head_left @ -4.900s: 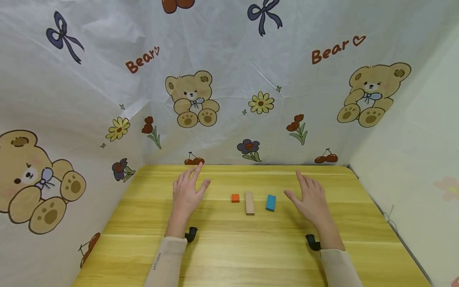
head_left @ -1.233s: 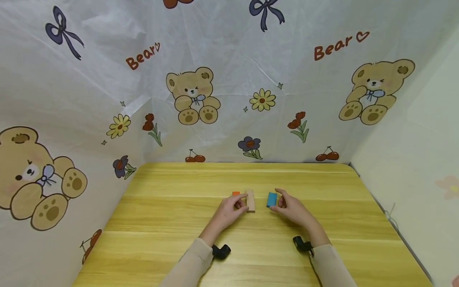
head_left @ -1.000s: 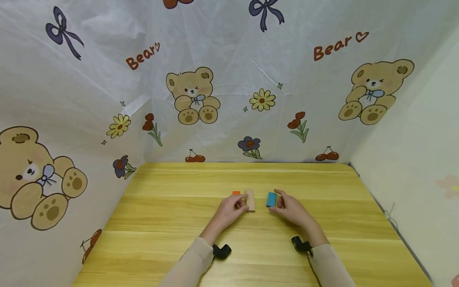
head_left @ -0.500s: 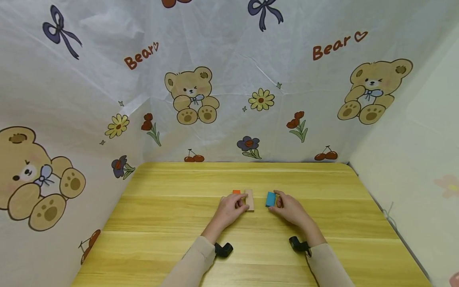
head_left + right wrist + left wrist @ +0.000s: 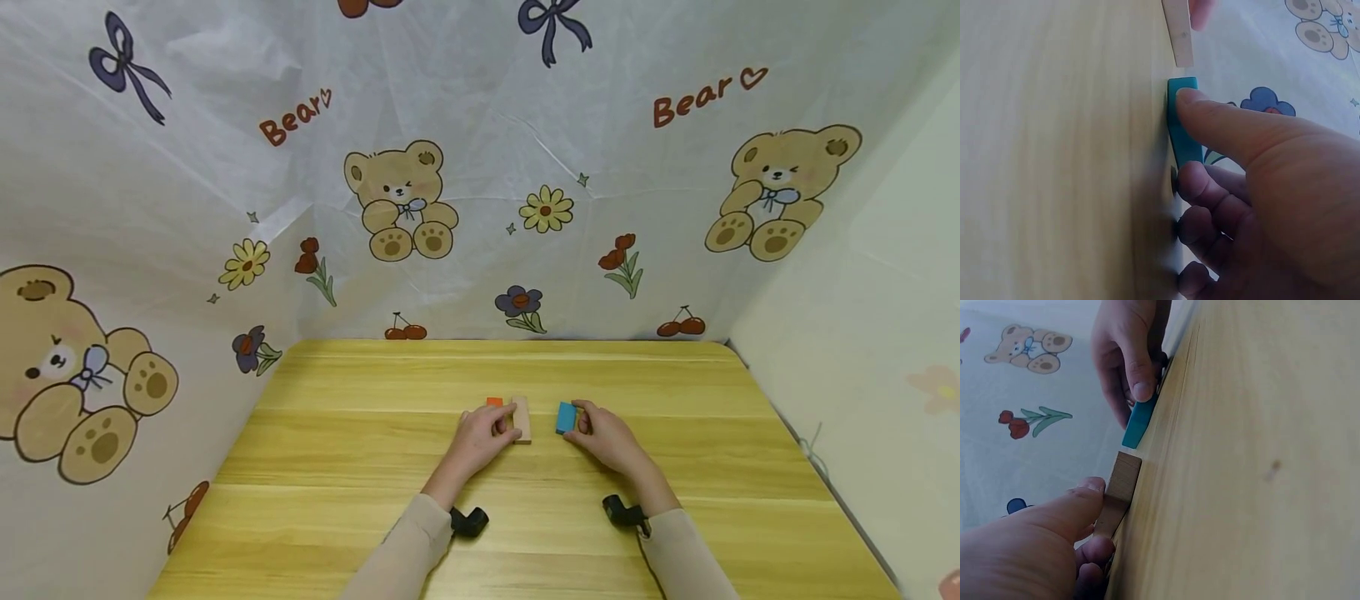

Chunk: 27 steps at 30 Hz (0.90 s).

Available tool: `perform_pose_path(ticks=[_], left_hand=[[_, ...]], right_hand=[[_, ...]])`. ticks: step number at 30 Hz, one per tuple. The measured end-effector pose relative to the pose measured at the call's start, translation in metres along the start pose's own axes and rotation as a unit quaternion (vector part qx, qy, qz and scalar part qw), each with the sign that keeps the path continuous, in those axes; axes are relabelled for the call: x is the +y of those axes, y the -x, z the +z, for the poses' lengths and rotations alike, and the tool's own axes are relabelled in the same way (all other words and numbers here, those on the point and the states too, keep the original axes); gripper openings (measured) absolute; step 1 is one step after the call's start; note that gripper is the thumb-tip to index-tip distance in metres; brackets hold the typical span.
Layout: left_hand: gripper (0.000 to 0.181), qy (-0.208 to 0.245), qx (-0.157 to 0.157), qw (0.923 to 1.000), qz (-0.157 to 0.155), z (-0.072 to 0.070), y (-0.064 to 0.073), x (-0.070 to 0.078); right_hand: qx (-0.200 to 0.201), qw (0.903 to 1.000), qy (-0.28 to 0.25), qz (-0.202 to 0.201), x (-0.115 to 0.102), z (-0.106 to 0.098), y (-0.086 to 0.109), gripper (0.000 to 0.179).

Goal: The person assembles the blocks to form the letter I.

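A pale wooden block point(image 5: 522, 421) lies on the table, with a blue block point(image 5: 566, 417) a short way to its right. My left hand point(image 5: 478, 437) has its thumb and index fingertips right at the wooden block's left edge; whether they grip it I cannot tell. In the left wrist view the left thumb point(image 5: 1063, 512) overlaps the block's side, other fingers curled beneath. My right hand point(image 5: 611, 437) pinches the blue block between thumb and index finger. The right thumb point(image 5: 1213, 115) presses its near side in the right wrist view. An orange block point(image 5: 494, 402) is partly hidden behind the left hand.
The wood-grain table point(image 5: 360, 533) meets a hanging cloth point(image 5: 480, 108) printed with bears and flowers at its back edge. Black wrist cameras point(image 5: 468, 522) stick out inward from both cuffs. A pale wall point(image 5: 885, 358) borders the right side.
From wide apart and spread, both hands have come inward to the blocks, fingers bent. Over the last second they have barely moved, and the blocks look the same.
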State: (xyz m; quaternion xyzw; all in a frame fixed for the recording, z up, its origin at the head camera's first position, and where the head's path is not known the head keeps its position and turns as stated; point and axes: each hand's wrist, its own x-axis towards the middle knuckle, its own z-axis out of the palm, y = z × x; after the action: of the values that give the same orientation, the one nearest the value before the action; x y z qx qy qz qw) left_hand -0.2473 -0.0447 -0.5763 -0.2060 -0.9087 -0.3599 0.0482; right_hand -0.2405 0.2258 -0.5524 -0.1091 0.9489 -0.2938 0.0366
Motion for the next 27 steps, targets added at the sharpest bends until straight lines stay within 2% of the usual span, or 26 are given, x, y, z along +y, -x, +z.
perform_pose_path(ticks=[14,19,27], left_hand=[[0.050,0.032,-0.027,0.9990,-0.012,-0.004,0.000,-0.005],[0.050,0.043,-0.027,0.9985,-0.019,-0.004,0.001,-0.004],[0.050,0.047,-0.029,0.9982,-0.021,-0.004,0.000,-0.002]], right_hand=[[0.001,0.9986,-0.051,0.010,0.005,0.002,0.001,0.059],[-0.001,0.9971,-0.074,0.017,0.007,0.001,0.002,0.061],[0.009,0.9952,-0.097,-0.003,0.010,-0.003,0.003,0.061]])
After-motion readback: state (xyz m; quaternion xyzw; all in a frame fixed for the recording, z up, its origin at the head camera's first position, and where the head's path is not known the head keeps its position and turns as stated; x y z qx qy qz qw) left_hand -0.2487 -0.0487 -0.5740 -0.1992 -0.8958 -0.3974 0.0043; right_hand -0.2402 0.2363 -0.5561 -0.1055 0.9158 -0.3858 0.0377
